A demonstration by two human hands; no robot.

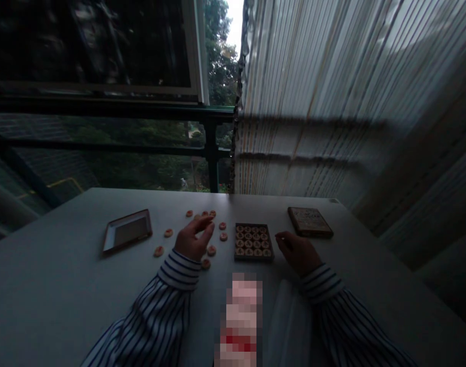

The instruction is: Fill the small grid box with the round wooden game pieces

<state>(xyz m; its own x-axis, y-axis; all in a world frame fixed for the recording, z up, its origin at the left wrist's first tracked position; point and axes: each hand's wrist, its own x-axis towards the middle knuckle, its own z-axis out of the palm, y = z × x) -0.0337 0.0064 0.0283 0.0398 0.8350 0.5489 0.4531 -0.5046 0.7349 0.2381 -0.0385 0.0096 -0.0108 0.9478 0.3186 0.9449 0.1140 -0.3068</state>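
Note:
My left hand (pixel 193 239) hovers over scattered round wooden Chinese chess pieces. Its thumb and fingers are curved with a small gap at the tips, and I see nothing between them. Red-marked pieces lie around it, such as one chess piece (pixel 168 233) to its left and another chess piece (pixel 223 237) to its right. An open box (pixel 271 259) holds rows of dark-marked pieces lying flat. Just right of that box, my right hand (pixel 298 252) rests near the table with loosely curled fingers. No held object shows in it.
A shallow lid or tray (pixel 131 232) lies at the left of the white table (pixel 57 255). At the back right is a brown box cover (pixel 310 222) with printed markings. Beyond the table's far edge stand a dark railing (pixel 211 153) and a striped curtain (pixel 294 92). Pixelation covers part of the near foreground.

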